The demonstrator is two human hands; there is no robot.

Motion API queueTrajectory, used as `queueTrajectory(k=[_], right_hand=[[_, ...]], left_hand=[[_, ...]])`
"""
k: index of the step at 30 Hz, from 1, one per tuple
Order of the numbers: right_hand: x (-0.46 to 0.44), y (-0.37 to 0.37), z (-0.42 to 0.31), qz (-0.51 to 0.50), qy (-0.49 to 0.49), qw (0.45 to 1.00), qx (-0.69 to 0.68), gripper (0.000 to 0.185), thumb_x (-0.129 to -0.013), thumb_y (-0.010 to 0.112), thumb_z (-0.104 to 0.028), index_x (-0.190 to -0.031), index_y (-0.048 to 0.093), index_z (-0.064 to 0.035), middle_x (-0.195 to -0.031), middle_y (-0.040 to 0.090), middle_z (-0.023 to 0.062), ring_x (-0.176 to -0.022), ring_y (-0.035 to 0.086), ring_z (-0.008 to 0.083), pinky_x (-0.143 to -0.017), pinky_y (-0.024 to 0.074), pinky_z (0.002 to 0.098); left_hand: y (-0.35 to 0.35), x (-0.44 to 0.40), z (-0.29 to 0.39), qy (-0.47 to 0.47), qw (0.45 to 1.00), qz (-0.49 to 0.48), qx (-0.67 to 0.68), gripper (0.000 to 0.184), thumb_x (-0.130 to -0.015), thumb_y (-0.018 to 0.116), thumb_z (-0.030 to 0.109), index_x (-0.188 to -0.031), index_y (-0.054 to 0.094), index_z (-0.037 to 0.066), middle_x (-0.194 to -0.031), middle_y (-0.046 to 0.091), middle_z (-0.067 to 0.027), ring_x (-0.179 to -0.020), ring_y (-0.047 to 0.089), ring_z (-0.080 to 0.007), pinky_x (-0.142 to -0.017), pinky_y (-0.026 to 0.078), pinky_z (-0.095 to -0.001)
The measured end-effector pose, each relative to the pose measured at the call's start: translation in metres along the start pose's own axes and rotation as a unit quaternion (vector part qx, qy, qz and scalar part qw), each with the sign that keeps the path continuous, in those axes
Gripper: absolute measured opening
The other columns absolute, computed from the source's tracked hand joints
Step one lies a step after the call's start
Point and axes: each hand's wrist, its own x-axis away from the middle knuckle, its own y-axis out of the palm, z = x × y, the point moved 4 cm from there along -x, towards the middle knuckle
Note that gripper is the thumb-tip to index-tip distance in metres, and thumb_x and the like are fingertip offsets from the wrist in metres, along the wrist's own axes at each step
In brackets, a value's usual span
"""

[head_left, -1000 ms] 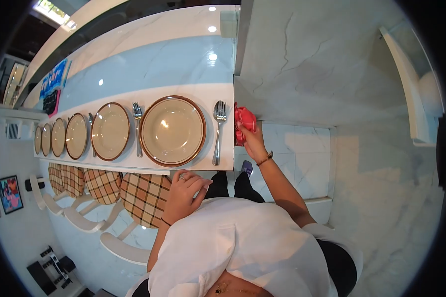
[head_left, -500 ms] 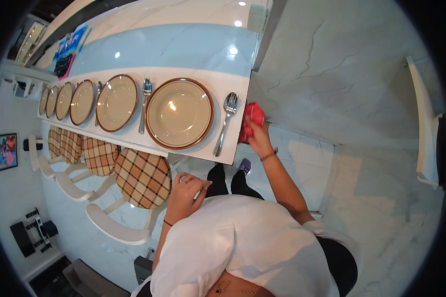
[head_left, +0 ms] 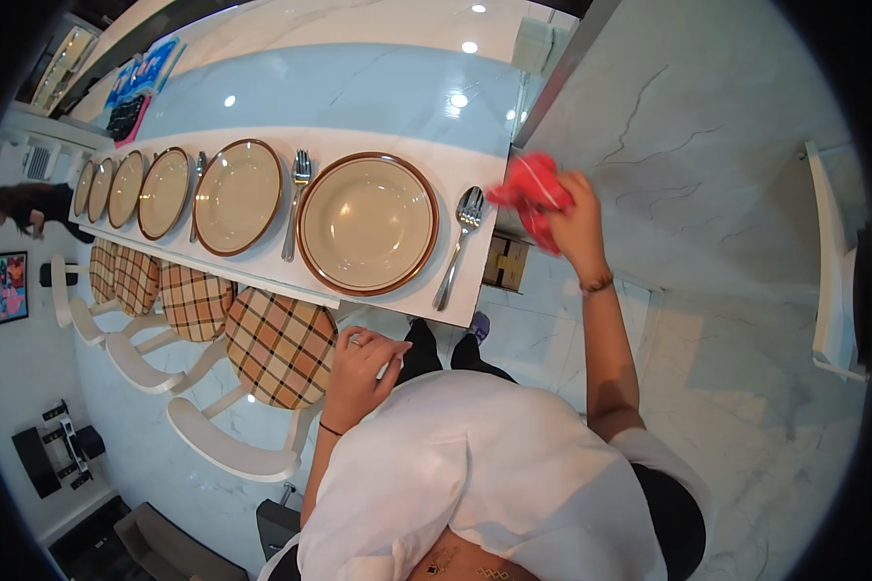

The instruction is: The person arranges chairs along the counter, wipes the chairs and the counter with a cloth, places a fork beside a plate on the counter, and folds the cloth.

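My right hand [head_left: 576,218] is closed on a crumpled red cloth [head_left: 536,194] with pale lines, blurred by motion. It is raised beside the right end of the white counter [head_left: 378,308]. My left hand [head_left: 363,366] stays low in front of my body, near a plaid stool seat; its fingers are curled together, and no object shows in them. Nearest the cloth lie a fork and spoon [head_left: 463,232], stacked on the counter. Left of them sits a beige plate [head_left: 366,225] with a brown rim, then another fork [head_left: 296,203] and a second plate [head_left: 237,198].
Several more plates [head_left: 164,194] continue along the counter. White chairs with plaid round seats [head_left: 279,349] line its near side. A cardboard box [head_left: 506,261] shows below the counter's right end. Another person [head_left: 39,208] is at the far left. Blue packs [head_left: 150,73] lie at the back.
My right hand has lifted the red cloth from beside the counter's edge up and to the right, uncovering the box. A person has appeared at far left. My left hand has barely moved.
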Motion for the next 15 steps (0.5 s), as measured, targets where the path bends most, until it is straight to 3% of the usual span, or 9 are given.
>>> queueTrajectory(k=[2, 4, 6, 9, 14, 15], right_hand=[[-0.037, 0.018, -0.063, 0.045, -0.130, 0.990, 0.034, 0.033, -0.070, 0.062, 0.006, -0.102, 0.065, -0.0026, -0.103, 0.060, 0.0156, -0.096, 0.059, 0.0354, -0.083, 0.0513, 0.0380], [-0.077, 0.051, -0.083, 0.070, -0.244, 0.954, 0.162, 0.026, -0.079, 0.054, 0.002, -0.101, 0.066, -0.0035, -0.107, 0.059, 0.0150, -0.099, 0.057, 0.0360, -0.083, 0.0513, 0.0421], [-0.111, 0.091, -0.072, -0.031, -0.206, 0.959, 0.192, 0.023, -0.081, 0.051, -0.001, -0.099, 0.066, -0.0042, -0.110, 0.057, 0.0154, -0.103, 0.055, 0.0371, -0.084, 0.0516, 0.0424], [-0.120, 0.127, -0.025, -0.082, -0.220, 0.941, 0.243, 0.021, -0.080, 0.053, -0.002, -0.097, 0.065, -0.0047, -0.110, 0.057, 0.0150, -0.104, 0.055, 0.0375, -0.083, 0.0523, 0.0430], [-0.069, 0.090, -0.006, -0.063, -0.159, 0.949, 0.266, 0.023, -0.080, 0.053, -0.003, -0.100, 0.064, -0.0051, -0.112, 0.056, 0.0132, -0.103, 0.055, 0.0371, -0.083, 0.0515, 0.0419], [-0.057, 0.082, -0.006, -0.077, -0.128, 0.958, 0.245, 0.031, -0.080, 0.051, 0.000, -0.107, 0.064, -0.0056, -0.115, 0.056, 0.0145, -0.108, 0.052, 0.0375, -0.089, 0.0487, 0.0421]], left_hand=[[-0.007, -0.004, -0.011, 0.007, 1.000, 0.000, -0.011, 0.016, -0.078, 0.065, 0.001, -0.092, 0.066, 0.009, -0.082, 0.065, -0.0011, -0.080, 0.060, -0.0194, -0.088, 0.040, -0.0390], [-0.014, -0.012, -0.019, 0.020, 0.999, -0.003, -0.024, 0.016, -0.078, 0.065, 0.001, -0.091, 0.066, 0.009, -0.082, 0.065, -0.0010, -0.081, 0.060, -0.0194, -0.088, 0.040, -0.0387], [-0.020, -0.018, -0.022, 0.028, 0.999, -0.002, -0.045, 0.015, -0.078, 0.064, 0.001, -0.091, 0.066, 0.009, -0.082, 0.065, -0.0015, -0.081, 0.060, -0.0197, -0.088, 0.040, -0.0386], [-0.027, -0.025, -0.026, 0.027, 0.999, -0.004, -0.041, 0.015, -0.078, 0.064, 0.001, -0.091, 0.066, 0.009, -0.081, 0.065, -0.0019, -0.082, 0.060, -0.0200, -0.088, 0.041, -0.0389], [-0.027, -0.025, -0.038, 0.035, 0.998, -0.012, -0.044, 0.014, -0.078, 0.064, 0.002, -0.090, 0.066, 0.009, -0.080, 0.065, -0.0019, -0.082, 0.060, -0.0202, -0.089, 0.041, -0.0394], [-0.028, -0.028, -0.040, 0.044, 0.998, -0.018, -0.049, 0.013, -0.079, 0.064, 0.002, -0.090, 0.066, 0.009, -0.080, 0.065, -0.0019, -0.081, 0.060, -0.0202, -0.090, 0.041, -0.0395]])
